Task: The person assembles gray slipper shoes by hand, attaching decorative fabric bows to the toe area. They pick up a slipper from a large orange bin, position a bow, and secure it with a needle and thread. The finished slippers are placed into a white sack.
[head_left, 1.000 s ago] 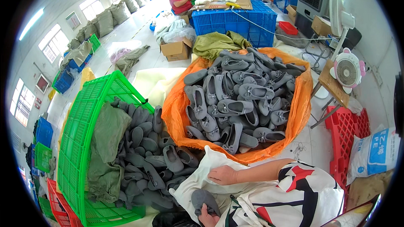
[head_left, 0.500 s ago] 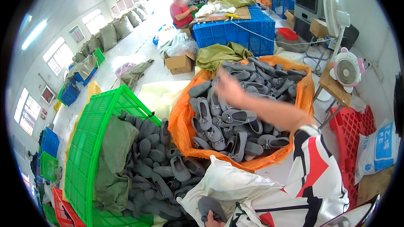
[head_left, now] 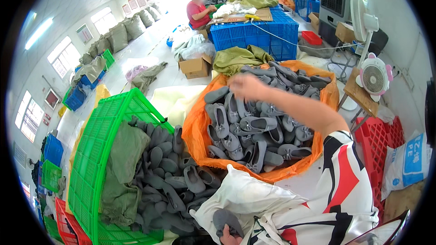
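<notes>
At the lower edge my left hand (head_left: 231, 238) is closed on a grey shoe (head_left: 226, 221), held against a white cloth (head_left: 247, 190) over my lap. My right arm reaches forward across an orange sack (head_left: 195, 143) filled with grey slip-on shoes (head_left: 259, 125), several with small bows. At the far left part of that pile, my right hand (head_left: 247, 87) is over the shoes with its fingers bent downward. The fingertips are blurred, so whether it grips a shoe does not show.
Left of the sack, a green plastic crate (head_left: 91, 168) lies tipped with more grey shoes (head_left: 168, 186) spilling out. Behind the sack are olive cloth (head_left: 238, 59), a cardboard box (head_left: 195, 67) and blue crates (head_left: 254, 36). A small fan (head_left: 375, 77) stands on a stool at right; another person (head_left: 198, 13) sits beyond.
My right hand has moved slightly left over the pile and looks less smeared. The left hand still holds the shoe, and the view has shifted a little.
</notes>
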The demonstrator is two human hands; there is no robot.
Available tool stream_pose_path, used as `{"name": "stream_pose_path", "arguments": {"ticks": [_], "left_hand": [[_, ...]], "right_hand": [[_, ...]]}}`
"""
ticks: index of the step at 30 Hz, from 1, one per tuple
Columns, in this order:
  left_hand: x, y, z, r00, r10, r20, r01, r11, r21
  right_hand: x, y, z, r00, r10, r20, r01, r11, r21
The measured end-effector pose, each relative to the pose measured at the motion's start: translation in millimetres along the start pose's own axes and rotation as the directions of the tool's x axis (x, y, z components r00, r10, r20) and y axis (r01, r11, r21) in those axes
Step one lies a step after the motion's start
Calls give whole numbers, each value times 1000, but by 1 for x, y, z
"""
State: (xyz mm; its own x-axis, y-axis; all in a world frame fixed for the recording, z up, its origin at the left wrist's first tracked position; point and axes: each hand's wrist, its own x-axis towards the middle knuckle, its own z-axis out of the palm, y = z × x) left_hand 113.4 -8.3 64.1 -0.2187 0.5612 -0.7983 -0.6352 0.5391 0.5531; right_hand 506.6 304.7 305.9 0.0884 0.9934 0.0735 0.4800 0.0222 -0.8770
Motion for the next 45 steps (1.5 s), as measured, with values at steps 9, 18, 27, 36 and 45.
{"name": "stream_pose_path", "arguments": {"ticks": [9, 18, 27, 36, 45], "left_hand": [[-15, 7, 9, 999, 12, 46, -13, 1000, 19], [-9, 8, 2, 1000, -19, -6, 20, 977, 212], [-11, 4, 9, 1000, -5, -14, 6, 997, 79], [-31, 17, 20, 998, -51, 20, 49, 995, 91], [13, -5, -15, 975, 78, 209, -79, 997, -3]], "right_hand": [[-148, 120, 170, 711, 214, 670, -292, 956, 4], [-205, 148, 226, 755, 78, 651, -106, 994, 4], [-209, 144, 230, 827, 82, 556, -64, 997, -52], [-220, 145, 234, 905, -55, 422, 108, 989, -103], [-226, 149, 241, 929, -79, 362, 131, 984, -120]]}}
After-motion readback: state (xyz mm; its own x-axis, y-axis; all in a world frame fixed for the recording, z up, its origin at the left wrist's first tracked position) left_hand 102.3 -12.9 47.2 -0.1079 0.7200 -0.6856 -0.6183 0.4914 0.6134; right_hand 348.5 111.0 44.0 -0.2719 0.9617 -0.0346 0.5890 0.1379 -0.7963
